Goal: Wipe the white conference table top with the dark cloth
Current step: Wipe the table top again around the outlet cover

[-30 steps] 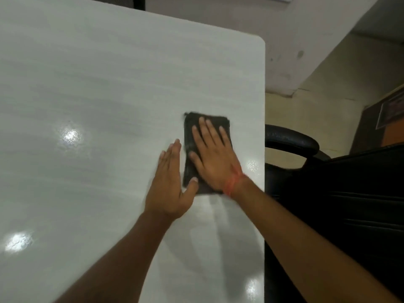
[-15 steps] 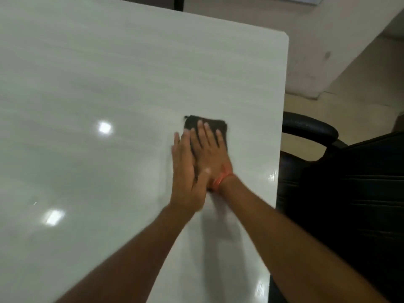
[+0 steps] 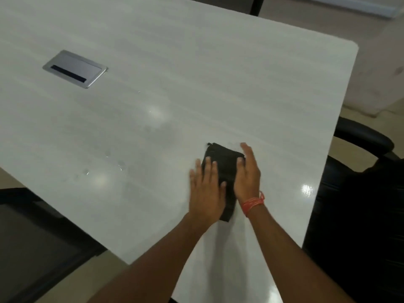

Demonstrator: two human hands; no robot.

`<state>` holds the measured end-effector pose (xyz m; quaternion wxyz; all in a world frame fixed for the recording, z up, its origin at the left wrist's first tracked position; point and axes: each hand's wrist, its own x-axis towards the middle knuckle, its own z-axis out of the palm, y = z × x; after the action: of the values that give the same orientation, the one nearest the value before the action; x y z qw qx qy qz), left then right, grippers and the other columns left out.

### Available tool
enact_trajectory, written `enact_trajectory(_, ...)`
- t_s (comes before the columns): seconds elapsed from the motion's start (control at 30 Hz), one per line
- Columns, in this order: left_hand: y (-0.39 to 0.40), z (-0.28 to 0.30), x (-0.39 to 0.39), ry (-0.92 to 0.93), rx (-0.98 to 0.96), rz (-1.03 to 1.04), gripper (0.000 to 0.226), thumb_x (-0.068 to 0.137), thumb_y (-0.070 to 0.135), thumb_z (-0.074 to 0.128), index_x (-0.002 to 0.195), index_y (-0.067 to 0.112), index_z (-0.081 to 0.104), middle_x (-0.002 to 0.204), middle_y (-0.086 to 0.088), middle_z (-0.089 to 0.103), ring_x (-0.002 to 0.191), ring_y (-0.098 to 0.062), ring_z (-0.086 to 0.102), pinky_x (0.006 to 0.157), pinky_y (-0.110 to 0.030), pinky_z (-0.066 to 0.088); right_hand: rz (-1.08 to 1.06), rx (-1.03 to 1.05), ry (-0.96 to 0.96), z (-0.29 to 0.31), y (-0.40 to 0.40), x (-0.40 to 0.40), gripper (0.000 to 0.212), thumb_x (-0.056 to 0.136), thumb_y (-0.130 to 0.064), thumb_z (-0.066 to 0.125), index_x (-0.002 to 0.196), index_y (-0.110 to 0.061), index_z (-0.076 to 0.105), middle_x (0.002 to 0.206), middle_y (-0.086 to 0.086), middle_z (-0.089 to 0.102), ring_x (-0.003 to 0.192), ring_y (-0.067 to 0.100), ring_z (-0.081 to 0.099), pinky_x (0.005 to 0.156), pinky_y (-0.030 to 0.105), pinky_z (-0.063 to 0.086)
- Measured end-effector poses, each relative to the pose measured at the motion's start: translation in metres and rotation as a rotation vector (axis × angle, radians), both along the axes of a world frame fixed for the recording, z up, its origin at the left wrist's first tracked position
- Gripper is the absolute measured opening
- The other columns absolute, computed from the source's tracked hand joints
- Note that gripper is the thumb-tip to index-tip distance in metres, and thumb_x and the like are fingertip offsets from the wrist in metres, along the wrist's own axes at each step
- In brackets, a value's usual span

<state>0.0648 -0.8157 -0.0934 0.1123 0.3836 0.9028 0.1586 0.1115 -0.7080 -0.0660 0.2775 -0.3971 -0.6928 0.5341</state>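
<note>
Forearms: both enter from the near edge and converge over the table's right part.

Left hand (image 3: 206, 189): fingers straight and spread, palm down, lying half on the dark cloth (image 3: 225, 169) and half on bare surface; likely steadying the left edge so the fold does not ride up.

Right hand (image 3: 248, 173): fingers straight and held together along the cloth's right side, thumb on top of it; a red thread band (image 3: 253, 203) circles the wrist. It bears down flat, presumably for the wiping stroke.

Dark cloth: folded into a narrow pad, pressed between both hands.

White conference table top (image 3: 196, 84): glossy, with faint droplets or smears left of the hands, probably still unwiped.

Metal cable hatch (image 3: 75, 68): set flush, far left.

Black office chair (image 3: 367, 138): just beside the right edge.
</note>
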Motion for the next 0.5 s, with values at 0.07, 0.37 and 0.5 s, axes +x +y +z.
enact_trajectory(0.07, 0.011, -0.006, 0.002, 0.078, -0.015, -0.088, 0.065, 0.101, 0.046, 0.020, 0.157, 0.013, 0.021, 0.165, -0.014, 0.015, 0.153, -0.034, 0.011, 0.121, -0.058, 0.017, -0.124, -0.054, 0.011, -0.008, 0.002, 0.006, 0.040, 0.106, -0.014, 0.039, 0.146, -0.013, 0.044, 0.152, 0.002, 0.043, 0.140, 0.010, 0.037, 0.107, 0.003, 0.027)
enact_trajectory(0.37, -0.089, -0.007, -0.035, 0.068, -0.113, 0.082, 0.068, 0.102, 0.049, 0.017, 0.158, 0.010, 0.015, 0.166, -0.016, 0.008, 0.154, -0.032, 0.009, 0.122, -0.052, 0.015, -0.017, 0.029, -0.009, -0.011, -0.060, -0.041, 0.049, 0.102, -0.030, 0.038, 0.147, -0.013, 0.041, 0.153, 0.003, 0.041, 0.143, 0.012, 0.035, 0.120, 0.035, 0.027)
enact_trajectory(0.5, -0.185, -0.006, -0.136, 0.117, -0.172, 0.265, 0.070, 0.101, 0.048, 0.017, 0.155, 0.005, 0.026, 0.162, -0.021, 0.021, 0.148, -0.038, 0.026, 0.115, -0.056, 0.028, 0.143, 0.035, -0.037, -0.016, -0.105, -0.081, 0.053, 0.101, -0.038, 0.036, 0.148, -0.016, 0.039, 0.156, 0.001, 0.036, 0.147, 0.014, 0.027, 0.122, 0.031, 0.020)
